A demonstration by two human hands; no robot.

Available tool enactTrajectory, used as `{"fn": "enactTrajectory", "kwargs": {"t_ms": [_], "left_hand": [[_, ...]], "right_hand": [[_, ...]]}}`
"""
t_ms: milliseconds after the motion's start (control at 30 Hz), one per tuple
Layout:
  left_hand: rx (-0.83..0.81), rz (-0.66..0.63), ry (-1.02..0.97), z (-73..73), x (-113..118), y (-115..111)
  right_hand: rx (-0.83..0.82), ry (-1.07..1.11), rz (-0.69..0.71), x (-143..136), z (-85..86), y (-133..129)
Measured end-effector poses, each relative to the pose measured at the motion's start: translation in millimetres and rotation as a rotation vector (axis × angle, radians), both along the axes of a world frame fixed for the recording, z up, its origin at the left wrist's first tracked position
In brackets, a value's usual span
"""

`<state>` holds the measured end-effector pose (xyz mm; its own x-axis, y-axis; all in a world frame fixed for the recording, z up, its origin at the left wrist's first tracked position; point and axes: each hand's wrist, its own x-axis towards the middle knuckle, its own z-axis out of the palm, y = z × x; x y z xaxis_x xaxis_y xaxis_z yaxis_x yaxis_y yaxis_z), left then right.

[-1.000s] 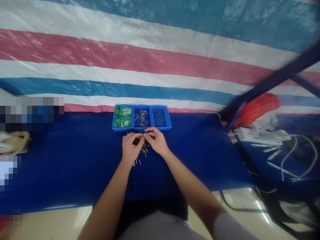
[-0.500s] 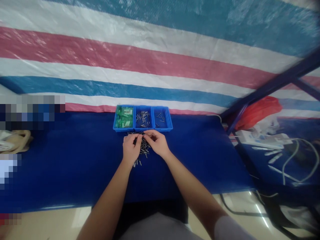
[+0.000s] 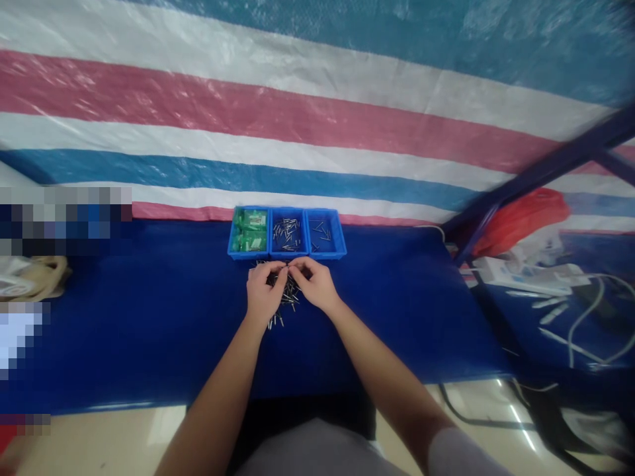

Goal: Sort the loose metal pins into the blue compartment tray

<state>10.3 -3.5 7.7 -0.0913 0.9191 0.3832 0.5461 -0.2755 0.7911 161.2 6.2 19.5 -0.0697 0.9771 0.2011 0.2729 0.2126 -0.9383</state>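
1. Head view, far left: a tan bundle [image 3: 37, 277] lies on your blue desk [image 3: 149, 330].
2. Your left hand [image 3: 264, 292] rests over a loose pile of small metal pins [image 3: 285, 294], its grip pinched on what looks like a pin; too small to be sure.
3. Your right hand [image 3: 313, 284] meets it fingertip to fingertip above the pile, grip likewise pressed together.
4. Just beyond the hands sits a blue three-part tray [image 3: 287, 254]: green packets [image 3: 251, 230] left, pins in the middle and right compartments.
5. Far right: a red bag [image 3: 520, 218] and white cables [image 3: 585, 317].
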Motion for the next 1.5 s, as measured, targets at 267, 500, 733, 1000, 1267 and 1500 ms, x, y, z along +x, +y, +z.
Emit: {"fn": "enactTrajectory", "kwargs": {"t_ms": [267,500,733,1000,1267,1500], "left_hand": [[0.069,0.074,0.074,1.5,-1.1,1.8],[0.031,0.017,0.044,1.8,-1.2,1.4],[0.018,-0.030,0.122,3.3,-1.1,1.9],[0.012,-0.023,0.110,3.2,-0.8,1.9],[0.015,-0.016,0.098,1.1,-1.3,2.3],[0.010,-0.031,0.126,1.5,-0.5,2.3]], "right_hand": [[0.016,0.032,0.002,-2.2,0.5,-1.2],[-0.007,0.025,-0.006,-0.5,-2.4,0.3],[-0.055,0.098,-0.009,-2.0,-2.5,0.8],[-0.108,0.162,-0.007,-1.1,-2.7,2.4],[-0.004,0.062,0.006,-0.4,-5.3,1.2],[0.036,-0.001,0.014,1.3,-2.8,1.6]]}}
